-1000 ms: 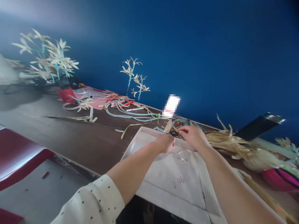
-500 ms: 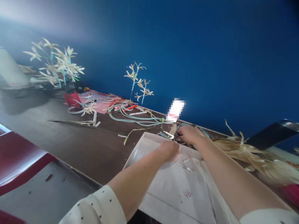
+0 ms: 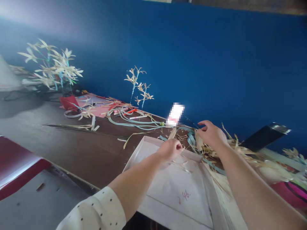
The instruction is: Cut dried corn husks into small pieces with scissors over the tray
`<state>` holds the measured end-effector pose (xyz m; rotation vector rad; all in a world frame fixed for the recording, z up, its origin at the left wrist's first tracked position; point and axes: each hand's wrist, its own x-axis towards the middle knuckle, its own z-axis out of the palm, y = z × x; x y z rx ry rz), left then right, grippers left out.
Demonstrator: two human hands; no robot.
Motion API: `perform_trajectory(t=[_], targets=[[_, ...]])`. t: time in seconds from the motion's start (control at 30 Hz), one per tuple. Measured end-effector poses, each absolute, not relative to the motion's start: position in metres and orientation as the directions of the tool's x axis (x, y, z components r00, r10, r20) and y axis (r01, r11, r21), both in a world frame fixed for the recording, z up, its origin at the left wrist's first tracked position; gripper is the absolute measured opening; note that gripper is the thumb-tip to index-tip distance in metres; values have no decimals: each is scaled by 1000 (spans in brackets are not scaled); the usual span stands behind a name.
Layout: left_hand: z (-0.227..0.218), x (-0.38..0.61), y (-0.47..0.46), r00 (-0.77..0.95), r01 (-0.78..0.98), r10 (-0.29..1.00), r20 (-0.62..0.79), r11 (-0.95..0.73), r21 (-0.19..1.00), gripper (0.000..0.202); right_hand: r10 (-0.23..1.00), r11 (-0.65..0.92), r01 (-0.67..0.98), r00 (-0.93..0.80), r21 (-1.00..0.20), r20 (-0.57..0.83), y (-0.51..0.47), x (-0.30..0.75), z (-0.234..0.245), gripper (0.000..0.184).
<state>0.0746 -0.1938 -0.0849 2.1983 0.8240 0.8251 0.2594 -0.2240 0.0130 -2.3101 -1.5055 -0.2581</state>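
Note:
My left hand (image 3: 170, 149) is closed in a loose fist over the far rim of a shallow white cardboard box lid (image 3: 153, 166); what it pinches is too small to name. My right hand (image 3: 211, 134) is raised past the box, fingers pinched on a thin dark wire (image 3: 192, 122) that runs up to the left. Below that hand lie light blue ribbon strips (image 3: 192, 140) and dry corn husks (image 3: 240, 148). Small husk scraps (image 3: 184, 164) lie inside the box.
A dark wooden table (image 3: 79, 143) runs along a blue wall. Husk flowers on stems (image 3: 139, 84) and a bigger bunch (image 3: 52, 65) stand at the back. Green cords (image 3: 129, 116), red paper (image 3: 96, 103), a black cylinder (image 3: 262, 136) and a pink object (image 3: 291, 188) lie around.
My right hand has lifted off the table edge and moved right and up, drawing the thin wire with it. My left hand stays at the box rim.

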Motion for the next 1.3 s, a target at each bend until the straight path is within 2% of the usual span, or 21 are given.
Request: perform_trajectory(t=[0.07, 0.13, 0.2, 0.27, 0.33, 0.4, 0.5, 0.63, 0.83, 0.97, 1.13, 1.3], targets=[[-81, 75, -190, 518, 266, 808, 279, -463, 846, 24, 807, -265, 819, 478, -509, 347, -234, 253, 6, 38], [-78, 75, -185, 455, 192, 874, 169, -282, 940, 30, 754, -130, 670, 545, -731, 367, -243, 242, -5, 41], [-77, 75, -180, 434, 72, 899, 58, -99, 992, 33, 735, 2, 475, 596, -880, 323, -249, 229, -18, 45], [-77, 75, -176, 442, -77, 897, -2, 40, 996, 33, 745, 107, 261, 618, -959, 251, -253, 216, -31, 46], [-78, 75, -174, 456, -219, 890, -14, 127, 967, 32, 767, 157, 102, 614, -982, 186, -253, 208, -42, 46], [-78, 74, -173, 478, -326, 878, -7, 185, 927, 32, 765, 152, 23, 630, -988, 133, -253, 203, -51, 48], [-78, 74, -174, 499, -386, 867, -3, 226, 894, 33, 755, 205, -67, 645, -977, 114, -253, 203, -61, 51], [-78, 74, -174, 524, -362, 851, -16, 240, 901, 39, 733, 284, -25, 650, -959, 200, -254, 210, -73, 52], [-75, 71, -175, 562, -314, 827, -32, 249, 916, 39, 725, 221, 58, 657, -974, 204, -254, 221, -88, 44], [-72, 68, -176, 593, -293, 805, -29, 249, 923, 36, 736, 272, -76, 659, -959, 156, -255, 217, -85, 38], [-70, 67, -179, 628, -276, 777, -28, 257, 926, 37, 771, 300, -258, 633, -918, 73, -257, 213, -75, 21], [-68, 64, -180, 631, -267, 775, -30, 253, 930, 41, 803, 298, -364, 596, -883, 25, -262, 215, -68, 18]])
